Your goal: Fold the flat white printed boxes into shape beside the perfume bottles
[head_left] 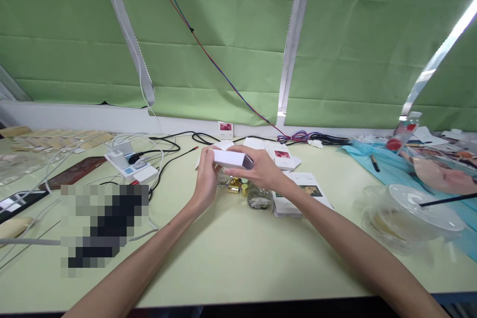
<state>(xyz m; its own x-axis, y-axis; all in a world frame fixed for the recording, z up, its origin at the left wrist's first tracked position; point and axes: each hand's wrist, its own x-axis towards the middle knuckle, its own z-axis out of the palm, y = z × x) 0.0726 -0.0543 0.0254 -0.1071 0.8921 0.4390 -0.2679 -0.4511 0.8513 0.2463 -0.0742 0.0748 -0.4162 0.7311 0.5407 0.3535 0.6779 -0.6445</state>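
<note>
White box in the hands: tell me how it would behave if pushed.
The white box looks fairly stiff, with straight edges between the left hand and the right hand. Its shaded, seemingly open right end suggests a hollow carton, probably light and easily crushed. Given its flat faces, it would likely slide rather than roll.

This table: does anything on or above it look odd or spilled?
The white cables look odd: they sprawl untidily across the left and around the power strip. The white box in the left hand and right hand has an open end; I see no spill.
</note>
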